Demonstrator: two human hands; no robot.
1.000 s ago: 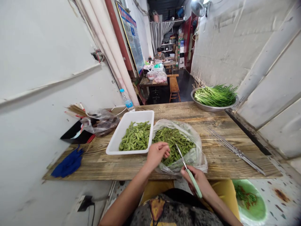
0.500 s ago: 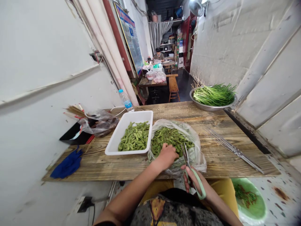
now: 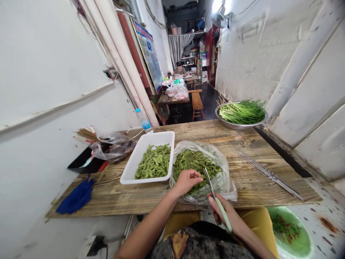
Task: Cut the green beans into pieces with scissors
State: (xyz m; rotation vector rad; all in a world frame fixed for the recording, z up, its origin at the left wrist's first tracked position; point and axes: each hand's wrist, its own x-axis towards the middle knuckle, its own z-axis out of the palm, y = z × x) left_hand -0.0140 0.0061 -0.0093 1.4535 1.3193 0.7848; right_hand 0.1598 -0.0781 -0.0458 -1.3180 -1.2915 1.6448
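1. Crumpled blue cloth (image 3: 76, 196) on the grainy wooden table (image 3: 129, 203).
2. Smooth white rectangular tray (image 3: 134, 156), partly filled with plump green pods (image 3: 154, 163).
3. Left hand (image 3: 187, 181), fingers bent inward, blocking part of a wrinkled clear bag (image 3: 228, 183) of similar pods; whether it pinches one, I cannot tell.
4. Right hand (image 3: 228, 209), wrapped around green-handled scissors (image 3: 221, 210), slim metal blades over the bag.
5. Round metal bowl (image 3: 242, 126) of long green stalks (image 3: 244, 112), farther back.
6. Thin metal skewers (image 3: 269, 174).

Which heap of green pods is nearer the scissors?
The heap in the clear plastic bag, by the scissors; the other heap lies farther left, in the white tray.
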